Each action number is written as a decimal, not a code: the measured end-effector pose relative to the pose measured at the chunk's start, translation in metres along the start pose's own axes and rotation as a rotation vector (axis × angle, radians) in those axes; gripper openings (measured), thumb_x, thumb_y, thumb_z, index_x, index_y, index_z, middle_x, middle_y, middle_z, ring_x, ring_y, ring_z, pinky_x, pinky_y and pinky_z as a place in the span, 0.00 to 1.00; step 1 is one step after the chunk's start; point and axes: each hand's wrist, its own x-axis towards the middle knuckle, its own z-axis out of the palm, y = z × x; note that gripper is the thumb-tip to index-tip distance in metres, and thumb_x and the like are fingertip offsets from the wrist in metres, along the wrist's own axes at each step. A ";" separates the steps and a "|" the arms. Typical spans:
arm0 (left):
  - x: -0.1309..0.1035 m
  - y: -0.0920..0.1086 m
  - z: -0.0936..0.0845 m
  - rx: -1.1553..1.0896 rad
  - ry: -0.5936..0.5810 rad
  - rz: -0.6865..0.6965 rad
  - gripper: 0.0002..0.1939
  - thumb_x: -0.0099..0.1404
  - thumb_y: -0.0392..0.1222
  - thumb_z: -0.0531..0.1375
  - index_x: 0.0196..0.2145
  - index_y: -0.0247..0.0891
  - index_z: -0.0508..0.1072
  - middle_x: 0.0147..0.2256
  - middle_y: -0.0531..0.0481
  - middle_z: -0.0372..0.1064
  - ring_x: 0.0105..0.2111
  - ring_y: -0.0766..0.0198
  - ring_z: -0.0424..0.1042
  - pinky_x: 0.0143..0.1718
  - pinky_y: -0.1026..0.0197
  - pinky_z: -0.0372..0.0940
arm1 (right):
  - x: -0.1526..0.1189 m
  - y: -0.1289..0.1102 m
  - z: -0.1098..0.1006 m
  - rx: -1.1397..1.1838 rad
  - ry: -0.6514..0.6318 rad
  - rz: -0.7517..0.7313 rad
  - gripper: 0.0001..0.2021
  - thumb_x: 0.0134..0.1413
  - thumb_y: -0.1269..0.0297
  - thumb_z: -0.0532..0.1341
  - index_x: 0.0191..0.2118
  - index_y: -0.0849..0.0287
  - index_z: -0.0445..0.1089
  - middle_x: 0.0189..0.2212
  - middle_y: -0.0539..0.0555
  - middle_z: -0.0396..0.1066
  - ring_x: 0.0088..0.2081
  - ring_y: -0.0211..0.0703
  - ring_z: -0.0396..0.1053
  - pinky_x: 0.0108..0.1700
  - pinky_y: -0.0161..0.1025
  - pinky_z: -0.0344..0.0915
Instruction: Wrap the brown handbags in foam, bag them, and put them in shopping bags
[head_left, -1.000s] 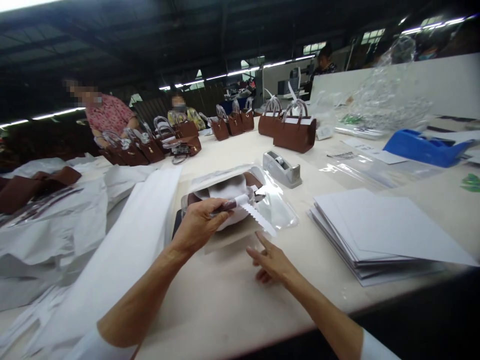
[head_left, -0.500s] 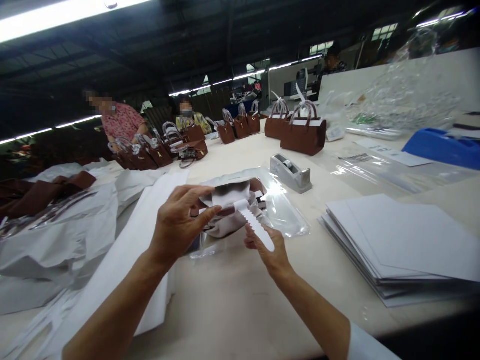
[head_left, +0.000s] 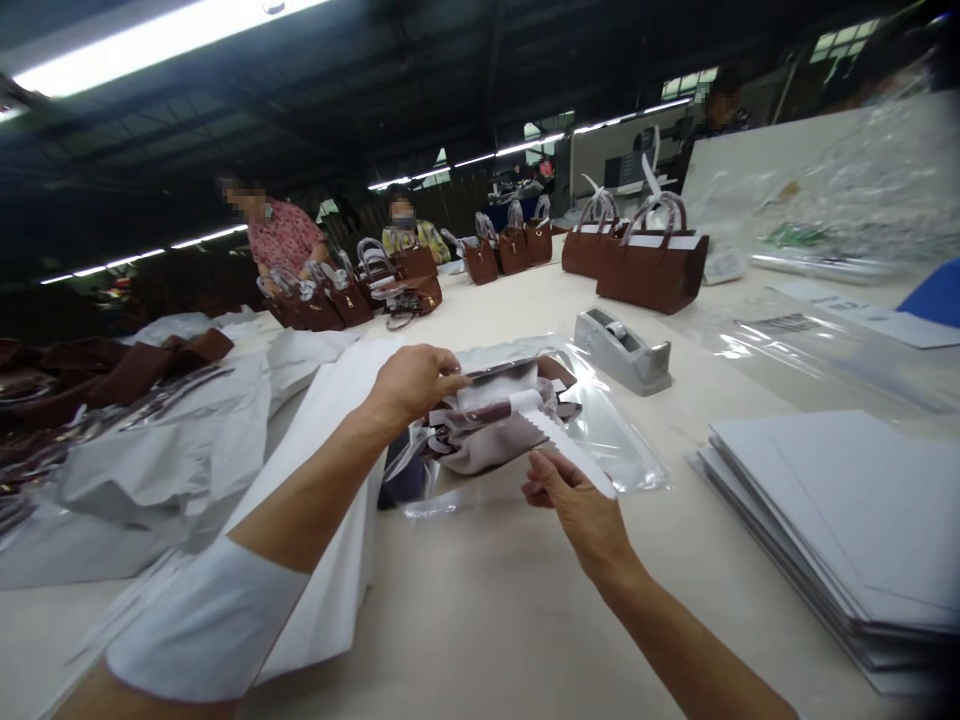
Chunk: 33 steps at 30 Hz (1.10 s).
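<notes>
In front of me lies an opened brown bag point(head_left: 491, 440) with a pale lining, resting on clear plastic point(head_left: 630, 450). A white strip with a zigzag edge point(head_left: 562, 440) slants from the bag's middle toward my right hand. My left hand point(head_left: 420, 385) is closed at the bag's upper left edge, its fingertips gripping the rim. The fingers of my right hand point(head_left: 574, 490) are curled at the lower end of the strip, with thumb and fingers pressed together on it.
A grey tape dispenser point(head_left: 622, 350) stands behind the plastic. White boards point(head_left: 832, 520) are stacked at right, white paper sheets point(head_left: 315, 600) at left. Finished brown bags point(head_left: 652, 270) stand farther back. A person in a pink shirt point(head_left: 285, 235) is across the table.
My left hand has moved from the front of the bag to its upper left rim. The view has shifted, so the scene sits farther right. My right hand still holds the strip.
</notes>
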 end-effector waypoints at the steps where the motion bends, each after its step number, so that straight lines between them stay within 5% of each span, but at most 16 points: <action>1: 0.002 -0.002 0.001 -0.029 0.005 0.000 0.13 0.55 0.49 0.58 0.32 0.40 0.76 0.29 0.49 0.73 0.29 0.62 0.69 0.30 0.63 0.58 | 0.000 0.002 -0.001 -0.010 -0.009 -0.003 0.18 0.44 0.53 0.62 0.37 0.64 0.73 0.24 0.52 0.70 0.26 0.41 0.68 0.30 0.38 0.70; 12: 0.002 -0.008 0.003 -0.069 0.099 0.061 0.11 0.59 0.44 0.55 0.31 0.38 0.76 0.29 0.49 0.73 0.29 0.63 0.69 0.32 0.64 0.60 | 0.000 0.010 -0.006 0.009 -0.045 0.046 0.17 0.40 0.59 0.65 0.39 0.60 0.72 0.28 0.51 0.71 0.29 0.43 0.70 0.31 0.39 0.72; 18: -0.034 0.012 -0.010 -0.128 0.209 0.253 0.14 0.65 0.44 0.50 0.35 0.38 0.74 0.34 0.48 0.72 0.36 0.63 0.68 0.39 0.63 0.61 | 0.001 0.008 -0.005 0.013 -0.052 0.072 0.18 0.38 0.58 0.66 0.38 0.61 0.72 0.27 0.51 0.72 0.29 0.43 0.70 0.32 0.39 0.71; 24: -0.069 0.031 0.001 -0.178 0.125 0.387 0.16 0.68 0.43 0.44 0.43 0.40 0.70 0.42 0.48 0.70 0.42 0.62 0.67 0.46 0.59 0.60 | 0.001 0.007 -0.004 -0.021 0.015 0.065 0.17 0.45 0.51 0.61 0.31 0.63 0.73 0.23 0.53 0.72 0.27 0.44 0.71 0.28 0.37 0.70; 29: -0.073 0.032 0.014 -0.138 0.060 0.514 0.15 0.65 0.47 0.50 0.43 0.37 0.69 0.40 0.45 0.70 0.41 0.59 0.67 0.43 0.57 0.61 | -0.001 0.003 -0.005 -0.040 0.028 0.014 0.15 0.40 0.54 0.64 0.30 0.63 0.73 0.24 0.53 0.72 0.25 0.44 0.71 0.28 0.38 0.71; 33: -0.055 0.028 0.006 -0.086 0.121 0.420 0.10 0.62 0.42 0.53 0.34 0.35 0.72 0.29 0.48 0.70 0.30 0.63 0.66 0.33 0.63 0.60 | 0.010 -0.018 0.001 -0.111 0.011 -0.054 0.14 0.45 0.57 0.61 0.30 0.65 0.73 0.22 0.53 0.71 0.22 0.41 0.70 0.26 0.38 0.71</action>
